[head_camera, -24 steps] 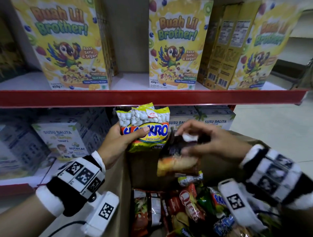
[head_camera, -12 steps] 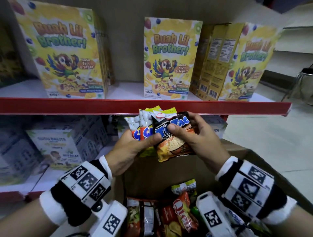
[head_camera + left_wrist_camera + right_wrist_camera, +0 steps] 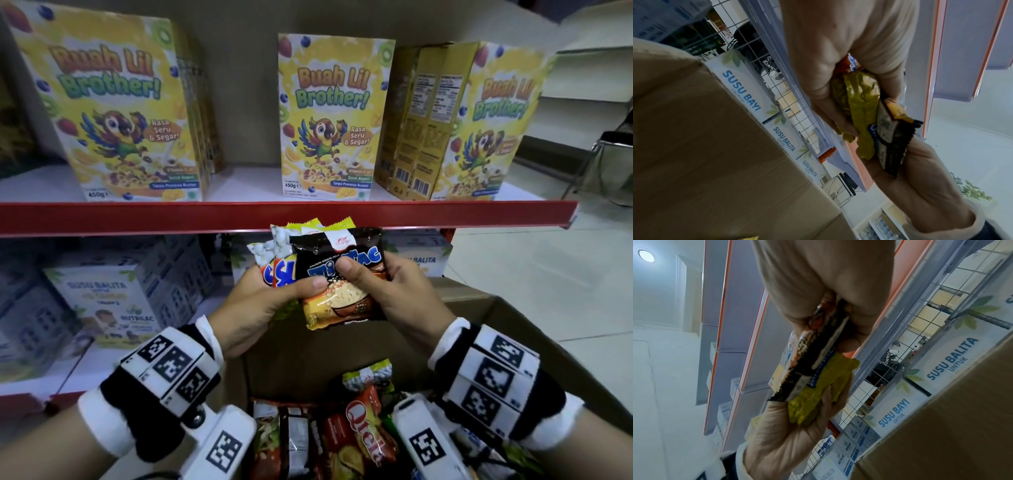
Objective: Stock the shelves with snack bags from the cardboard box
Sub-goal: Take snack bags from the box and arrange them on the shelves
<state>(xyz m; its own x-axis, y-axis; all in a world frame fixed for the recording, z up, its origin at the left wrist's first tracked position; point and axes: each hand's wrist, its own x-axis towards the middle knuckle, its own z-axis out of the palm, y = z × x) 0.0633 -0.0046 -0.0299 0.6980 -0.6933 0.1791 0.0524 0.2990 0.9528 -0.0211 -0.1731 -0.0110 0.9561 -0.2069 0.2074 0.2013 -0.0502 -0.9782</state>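
Both hands hold a small stack of snack bags just under the red shelf edge (image 3: 274,214). My left hand (image 3: 274,294) grips the yellow-green Sukro bags (image 3: 279,253) from the left, thumb across the front. My right hand (image 3: 370,277) pinches the black Tic Tac bag (image 3: 337,284) laid on top, thumb pressed on its face. From the wrist views the same bags show edge-on: the black bag (image 3: 888,138) beside the yellow bag (image 3: 861,104), and the black bag (image 3: 813,353) against the yellow bag (image 3: 818,389). Below, the open cardboard box (image 3: 479,308) holds several more snack bags (image 3: 363,435).
Yellow cereal boxes (image 3: 329,116) stand on the upper shelf with gaps between them. White milk-powder boxes (image 3: 102,305) fill the lower shelf at left and behind the hands. A wire-mesh back panel (image 3: 900,353) closes the shelf. Tiled floor (image 3: 548,274) lies to the right.
My right hand lifted the black bag out of the box and laid it against the bags in my left hand. Both hands rose toward the red shelf edge.
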